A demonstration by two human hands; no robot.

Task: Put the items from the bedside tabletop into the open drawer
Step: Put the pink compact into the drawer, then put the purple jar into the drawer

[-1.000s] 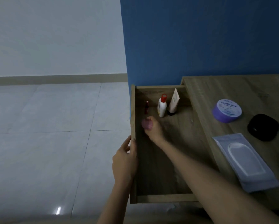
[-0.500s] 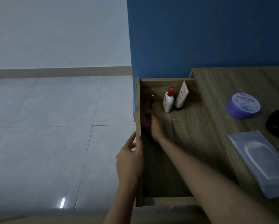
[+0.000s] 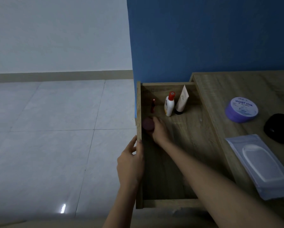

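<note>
The wooden drawer point(image 3: 172, 203) stands open beside the bedside tabletop point(image 3: 246, 84). My right hand point(image 3: 160, 131) is low inside it, by the left wall, closed around a small round pink object point(image 3: 148, 123). My left hand point(image 3: 130, 163) grips the drawer's left wall from outside. At the drawer's far end stand a white bottle with a red cap point(image 3: 169, 104), a beige tube point(image 3: 182, 100) and a small red item point(image 3: 153, 106). On the tabletop lie a purple round tin point(image 3: 241, 109), a black case point(image 3: 280, 128) and a pale wipes pack point(image 3: 261, 165).
A blue wall point(image 3: 203, 38) rises behind the drawer and tabletop. White floor tiles point(image 3: 55, 137) and a white wall lie to the left. The light is dim.
My right hand has carried the pink object down and left, from mid-drawer to the drawer's left wall. My left hand has stayed on the drawer's side.
</note>
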